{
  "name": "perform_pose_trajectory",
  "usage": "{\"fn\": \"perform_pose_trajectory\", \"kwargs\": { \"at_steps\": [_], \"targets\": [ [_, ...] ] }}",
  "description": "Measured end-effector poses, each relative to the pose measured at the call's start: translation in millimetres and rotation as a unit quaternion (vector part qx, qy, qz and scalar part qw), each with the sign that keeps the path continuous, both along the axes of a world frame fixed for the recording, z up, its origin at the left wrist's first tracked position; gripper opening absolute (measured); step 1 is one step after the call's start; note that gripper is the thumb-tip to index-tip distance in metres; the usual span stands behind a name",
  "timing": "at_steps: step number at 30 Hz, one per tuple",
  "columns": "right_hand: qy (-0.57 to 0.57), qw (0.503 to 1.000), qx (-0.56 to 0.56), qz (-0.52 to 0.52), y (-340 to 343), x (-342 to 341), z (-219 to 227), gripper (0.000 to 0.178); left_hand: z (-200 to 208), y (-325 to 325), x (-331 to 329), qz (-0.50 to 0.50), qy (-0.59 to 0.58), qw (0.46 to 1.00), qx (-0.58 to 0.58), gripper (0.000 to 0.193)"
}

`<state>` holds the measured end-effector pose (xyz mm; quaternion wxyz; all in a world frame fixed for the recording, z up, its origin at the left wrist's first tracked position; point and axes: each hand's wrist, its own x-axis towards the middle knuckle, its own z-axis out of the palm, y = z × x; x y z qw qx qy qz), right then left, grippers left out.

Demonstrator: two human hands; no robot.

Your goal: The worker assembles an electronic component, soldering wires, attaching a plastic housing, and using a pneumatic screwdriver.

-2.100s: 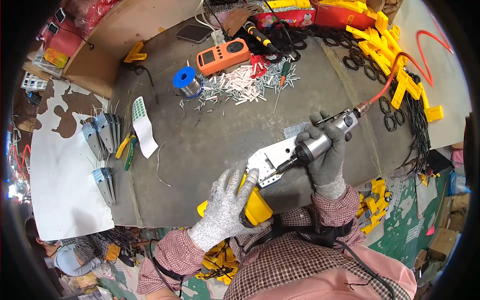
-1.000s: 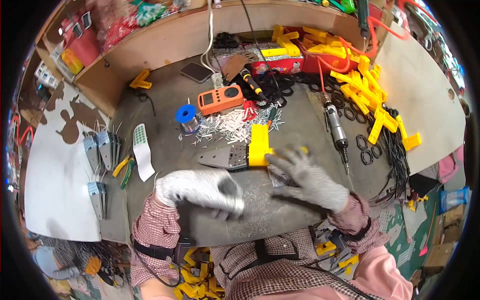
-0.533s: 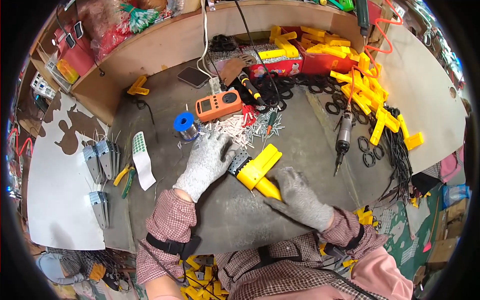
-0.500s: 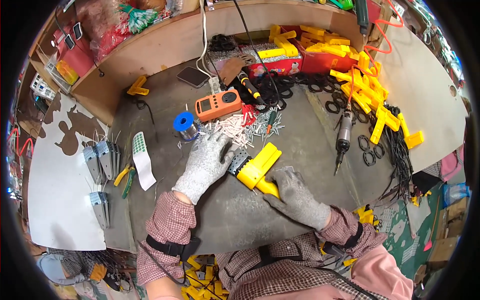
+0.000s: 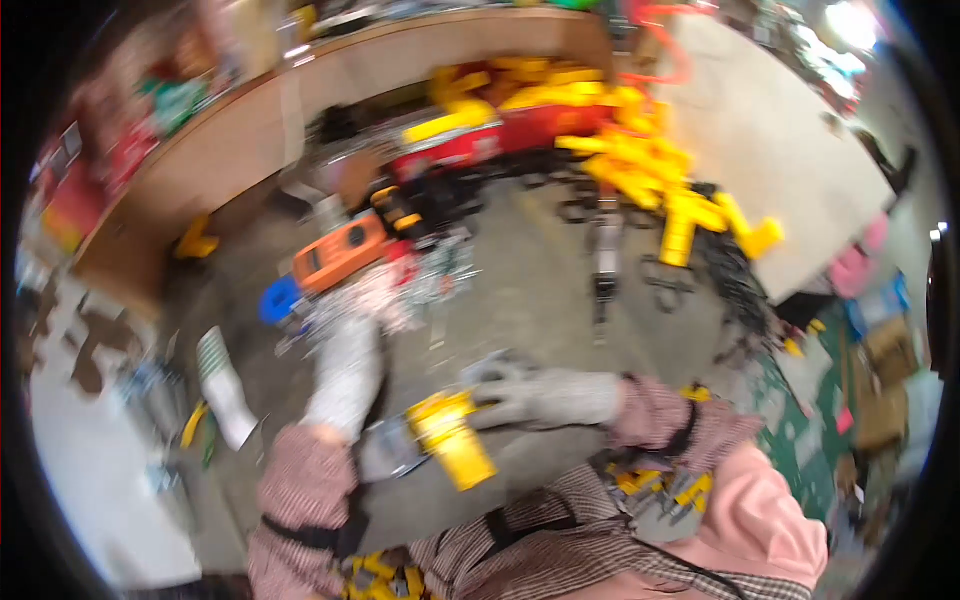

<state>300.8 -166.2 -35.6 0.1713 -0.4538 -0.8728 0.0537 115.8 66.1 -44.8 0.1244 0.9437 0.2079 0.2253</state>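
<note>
Motion blurs much of the head view. My right hand (image 5: pixel 548 396), in a grey glove, has its fingers closed at the right end of a yellow plastic housing (image 5: pixel 452 438). A grey block-like part (image 5: pixel 392 447) adjoins the housing's left side. My left hand (image 5: pixel 345 372), in a light grey glove, reaches to a pile of small pale pink tubes (image 5: pixel 388 296); its fingers are smeared and partly lost in the pile. Silver screws (image 5: pixel 445 268) lie just right of the tubes.
Behind the pile are an orange meter (image 5: pixel 340 252) and a blue solder spool (image 5: pixel 280 299). Red boxes (image 5: pixel 450 150) of yellow parts line the back. A power screwdriver (image 5: pixel 606 250) hangs at right near black rings (image 5: pixel 668 280). A white strip (image 5: pixel 228 395) lies left.
The view has shifted and blurred. My right hand has drawn the yellow housing nearer to my body and turned it. My left hand has left the housing's grey end for the tube pile.
</note>
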Motion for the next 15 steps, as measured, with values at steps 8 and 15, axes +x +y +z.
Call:
{"fn": "perform_pose_trajectory", "kwargs": {
  "at_steps": [8, 15],
  "targets": [
    [-0.031, 0.776, 0.023, -0.629, -82, 132, 47, 0.028, 3, -11, -19, 0.115, 0.067, 0.989, 0.063, 0.019],
    [-0.212, 0.648, 0.145, -0.717, -148, 316, 53, 0.022, -3, -46, -51, 0.024, -0.059, 0.965, -0.255, 0.018]
  ]
}}
